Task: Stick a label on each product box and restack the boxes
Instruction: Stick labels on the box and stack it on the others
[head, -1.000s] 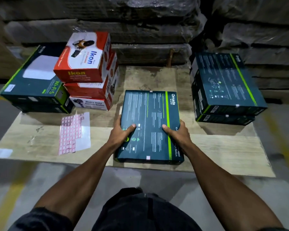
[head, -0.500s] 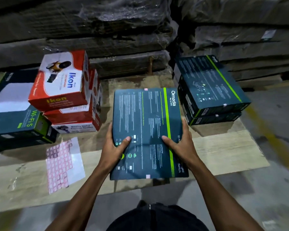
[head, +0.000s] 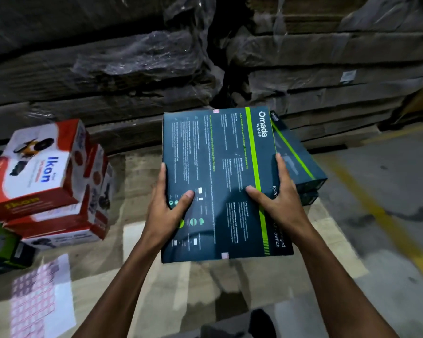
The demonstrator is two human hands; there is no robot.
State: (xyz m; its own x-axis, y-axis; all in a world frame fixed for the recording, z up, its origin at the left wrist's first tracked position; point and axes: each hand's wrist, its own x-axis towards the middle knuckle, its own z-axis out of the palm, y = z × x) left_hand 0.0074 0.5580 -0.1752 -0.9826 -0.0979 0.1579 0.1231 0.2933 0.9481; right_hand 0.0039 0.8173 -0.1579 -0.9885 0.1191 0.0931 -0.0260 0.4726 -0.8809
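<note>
Both hands clamp the dark box (head: 220,184) by its long sides: the left hand (head: 167,206) has its thumb pressed on the printed top face and its fingers wrapped around the left edge, and the right hand (head: 282,201) mirrors that grip on the right edge, thumb lying across the green stripe. A second ago this box lay flat on the board (head: 205,284) between the two piles; half a second ago it was just coming up; now it is clear of the board, held in the air and tipped a little toward the person, with its right edge overlapping the view of the dark stack (head: 300,162) to the right. A small pale label (head: 224,255) shows at the near edge of the held box, and another pale patch sits at the far edge, so the sticking step for this one looks done. The lift toward the right suggests the restacking step: the box probably goes on top of the dark stack. To the left, well apart from the hands, the red and white boxes (head: 47,176) sit piled, and the label sheet (head: 39,298) lies on the board near the lower left, blurred.
</note>
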